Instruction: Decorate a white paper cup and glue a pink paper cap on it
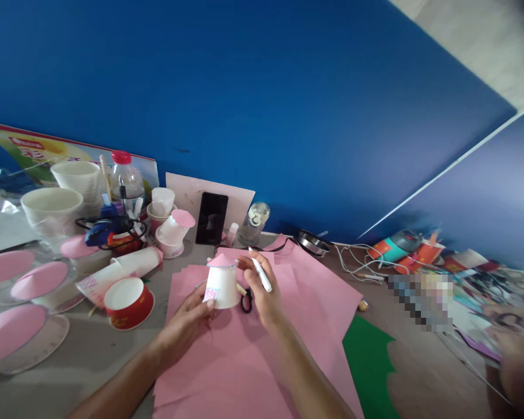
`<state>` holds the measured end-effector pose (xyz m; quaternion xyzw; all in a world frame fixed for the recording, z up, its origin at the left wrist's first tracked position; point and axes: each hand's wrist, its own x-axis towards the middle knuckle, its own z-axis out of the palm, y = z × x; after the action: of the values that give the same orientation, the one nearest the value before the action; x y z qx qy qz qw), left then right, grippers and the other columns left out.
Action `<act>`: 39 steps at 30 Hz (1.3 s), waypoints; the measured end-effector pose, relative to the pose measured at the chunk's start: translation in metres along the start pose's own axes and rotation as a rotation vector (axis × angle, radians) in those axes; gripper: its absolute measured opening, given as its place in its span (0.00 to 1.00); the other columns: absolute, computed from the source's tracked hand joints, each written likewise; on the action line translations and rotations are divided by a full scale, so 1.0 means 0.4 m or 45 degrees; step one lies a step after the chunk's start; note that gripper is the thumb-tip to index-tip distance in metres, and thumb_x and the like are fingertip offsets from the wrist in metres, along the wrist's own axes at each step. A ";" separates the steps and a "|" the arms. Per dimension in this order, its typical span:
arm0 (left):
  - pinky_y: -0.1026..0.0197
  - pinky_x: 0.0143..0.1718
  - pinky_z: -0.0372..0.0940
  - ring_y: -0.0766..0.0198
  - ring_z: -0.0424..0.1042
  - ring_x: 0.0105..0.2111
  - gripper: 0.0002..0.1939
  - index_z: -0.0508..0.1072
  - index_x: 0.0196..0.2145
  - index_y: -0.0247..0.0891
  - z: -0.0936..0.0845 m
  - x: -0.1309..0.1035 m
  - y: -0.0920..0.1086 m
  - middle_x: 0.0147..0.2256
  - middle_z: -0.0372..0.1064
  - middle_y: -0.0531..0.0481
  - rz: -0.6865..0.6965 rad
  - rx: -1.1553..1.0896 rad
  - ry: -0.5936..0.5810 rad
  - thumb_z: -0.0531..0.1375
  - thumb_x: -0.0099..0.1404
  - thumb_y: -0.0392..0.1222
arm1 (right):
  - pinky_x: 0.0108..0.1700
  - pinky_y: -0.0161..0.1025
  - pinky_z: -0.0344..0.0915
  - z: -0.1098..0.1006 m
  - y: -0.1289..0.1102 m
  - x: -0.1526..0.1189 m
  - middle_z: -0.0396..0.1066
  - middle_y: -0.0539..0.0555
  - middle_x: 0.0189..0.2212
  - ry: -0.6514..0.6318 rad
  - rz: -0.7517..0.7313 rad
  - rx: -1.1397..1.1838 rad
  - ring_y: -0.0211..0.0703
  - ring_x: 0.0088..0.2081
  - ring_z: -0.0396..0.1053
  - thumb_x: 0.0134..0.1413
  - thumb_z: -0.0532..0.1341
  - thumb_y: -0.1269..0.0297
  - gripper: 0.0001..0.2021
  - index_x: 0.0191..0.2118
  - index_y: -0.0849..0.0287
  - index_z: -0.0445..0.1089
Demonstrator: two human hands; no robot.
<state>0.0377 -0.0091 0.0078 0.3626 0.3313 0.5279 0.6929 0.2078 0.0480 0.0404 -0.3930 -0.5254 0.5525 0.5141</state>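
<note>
My left hand (pixel 198 311) grips an upside-down white paper cup (pixel 225 285) with a pink paper cone on top and a pink and blue drawn patch low on its side. In my right hand (pixel 264 285) is a white marker (pixel 261 273), held between thumb and fingers just right of the cup. Pink paper sheets (pixel 244 366) lie stacked beneath both hands. Partly hidden behind the cup and right hand, scissors (pixel 246 301) with black handles rest on the sheets.
Pink-topped paper cups (pixel 39 279) and a red paper bowl (pixel 128 302) crowd the left side. A phone (pixel 212 218) leans at the back near a glass jar (pixel 254 224). Green paper (pixel 369 366) lies right of the sheets. Another person's hand (pixel 513 331) holds scissors at far right.
</note>
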 end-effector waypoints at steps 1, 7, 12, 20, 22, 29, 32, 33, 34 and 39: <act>0.62 0.33 0.57 0.63 0.59 0.30 0.19 0.74 0.47 0.38 -0.002 0.001 -0.002 0.31 0.65 0.50 -0.006 -0.023 0.011 0.64 0.62 0.50 | 0.52 0.52 0.71 0.005 0.000 -0.004 0.69 0.59 0.55 0.000 -0.049 -0.039 0.52 0.56 0.69 0.58 0.63 0.53 0.21 0.55 0.50 0.63; 0.63 0.31 0.54 0.66 0.54 0.28 0.16 0.75 0.39 0.38 -0.010 0.004 -0.013 0.27 0.58 0.54 -0.047 -0.101 -0.031 0.66 0.60 0.53 | 0.65 0.54 0.57 0.008 0.000 -0.018 0.65 0.61 0.60 -0.051 -0.380 -0.323 0.53 0.62 0.62 0.62 0.61 0.57 0.21 0.58 0.53 0.62; 0.63 0.33 0.56 0.65 0.58 0.31 0.24 0.75 0.50 0.40 -0.018 -0.005 -0.008 0.34 0.67 0.50 -0.206 -0.075 -0.029 0.67 0.58 0.51 | 0.65 0.56 0.56 -0.009 0.006 0.001 0.67 0.60 0.59 -0.088 -0.239 -0.029 0.52 0.61 0.64 0.61 0.61 0.53 0.22 0.58 0.51 0.61; 0.61 0.37 0.60 0.61 0.64 0.36 0.24 0.77 0.48 0.39 -0.022 -0.011 -0.007 0.39 0.71 0.45 -0.320 -0.124 -0.122 0.69 0.56 0.50 | 0.46 0.49 0.71 0.014 0.000 0.009 0.75 0.60 0.50 -0.137 0.072 0.433 0.55 0.50 0.73 0.54 0.63 0.44 0.25 0.52 0.51 0.63; 0.62 0.34 0.59 0.63 0.62 0.32 0.19 0.79 0.44 0.38 -0.023 -0.007 -0.010 0.36 0.70 0.46 -0.290 -0.152 -0.118 0.68 0.57 0.50 | 0.41 0.46 0.72 0.020 0.002 0.005 0.75 0.60 0.49 -0.168 0.062 0.470 0.54 0.46 0.74 0.52 0.65 0.45 0.26 0.52 0.52 0.63; 0.64 0.30 0.57 0.67 0.58 0.28 0.20 0.78 0.42 0.35 -0.025 0.004 -0.019 0.32 0.66 0.48 -0.258 -0.191 -0.077 0.69 0.56 0.51 | 0.34 0.37 0.68 0.018 0.008 -0.007 0.72 0.55 0.49 -0.218 0.011 0.371 0.42 0.36 0.72 0.47 0.72 0.59 0.28 0.54 0.49 0.64; 0.64 0.29 0.57 0.67 0.58 0.27 0.21 0.78 0.41 0.34 -0.023 0.002 -0.019 0.31 0.65 0.49 -0.247 -0.195 -0.080 0.69 0.56 0.52 | 0.33 0.36 0.67 0.019 0.005 -0.011 0.71 0.54 0.50 -0.224 0.003 0.347 0.41 0.36 0.70 0.47 0.72 0.61 0.30 0.55 0.48 0.63; 0.64 0.29 0.57 0.67 0.58 0.27 0.21 0.78 0.41 0.34 -0.023 0.002 -0.019 0.31 0.65 0.49 -0.245 -0.194 -0.080 0.69 0.56 0.52 | 0.33 0.36 0.67 0.020 0.005 -0.012 0.71 0.54 0.49 -0.221 -0.004 0.340 0.42 0.36 0.70 0.47 0.72 0.61 0.30 0.56 0.47 0.63; 0.64 0.29 0.57 0.67 0.58 0.27 0.21 0.78 0.41 0.34 -0.023 0.001 -0.019 0.30 0.65 0.49 -0.242 -0.194 -0.080 0.69 0.56 0.52 | 0.33 0.36 0.67 0.021 0.004 -0.012 0.71 0.54 0.49 -0.216 -0.012 0.330 0.42 0.37 0.70 0.47 0.72 0.60 0.30 0.56 0.48 0.63; 0.64 0.27 0.56 0.67 0.58 0.25 0.20 0.77 0.40 0.34 -0.026 0.002 -0.023 0.28 0.63 0.50 -0.244 -0.185 -0.099 0.68 0.57 0.53 | 0.34 0.37 0.68 0.022 0.002 -0.013 0.71 0.54 0.48 -0.193 -0.020 0.281 0.42 0.36 0.70 0.47 0.72 0.59 0.28 0.54 0.48 0.65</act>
<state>0.0337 -0.0084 -0.0052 0.2984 0.2982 0.4676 0.7768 0.2000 0.0415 0.0401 -0.2872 -0.5018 0.6310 0.5173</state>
